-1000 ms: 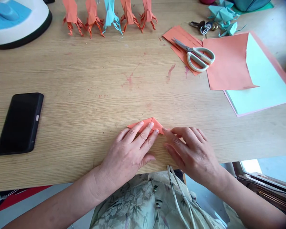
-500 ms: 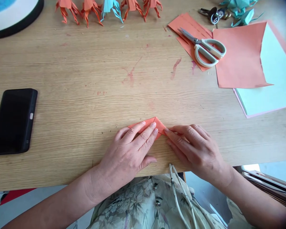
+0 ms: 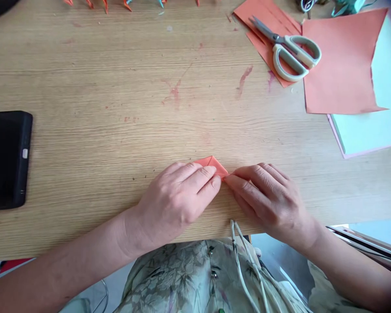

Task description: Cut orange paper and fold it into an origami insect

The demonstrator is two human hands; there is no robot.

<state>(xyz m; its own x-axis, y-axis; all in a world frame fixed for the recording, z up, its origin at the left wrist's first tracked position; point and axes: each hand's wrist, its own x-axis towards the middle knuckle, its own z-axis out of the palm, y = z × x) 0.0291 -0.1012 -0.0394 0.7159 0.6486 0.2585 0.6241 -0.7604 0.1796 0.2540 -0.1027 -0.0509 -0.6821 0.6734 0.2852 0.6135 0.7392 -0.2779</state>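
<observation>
A small piece of folded orange paper (image 3: 215, 164) lies near the table's front edge, its pointed top and right side showing. My left hand (image 3: 182, 191) covers most of it, fingers closed together and curled onto the paper; the thumb is hidden underneath. At the paper's right corner, the thumb and index finger of my right hand (image 3: 263, 191) are pinched together. The left part of the paper is out of sight beneath my left hand.
Scissors (image 3: 291, 52) rest on orange paper strips (image 3: 267, 32) at the back right, beside a torn-edged orange sheet (image 3: 339, 65) over pale green paper (image 3: 368, 134). A black phone (image 3: 6, 158) lies at left. Orange and blue paper tips (image 3: 127, 5) show at the far edge.
The view has shifted and tilted down, cutting off the paper figures at the top. My left fingers have drawn in and curled over the paper, hiding the thumb. My right hand still pinches the corner.
</observation>
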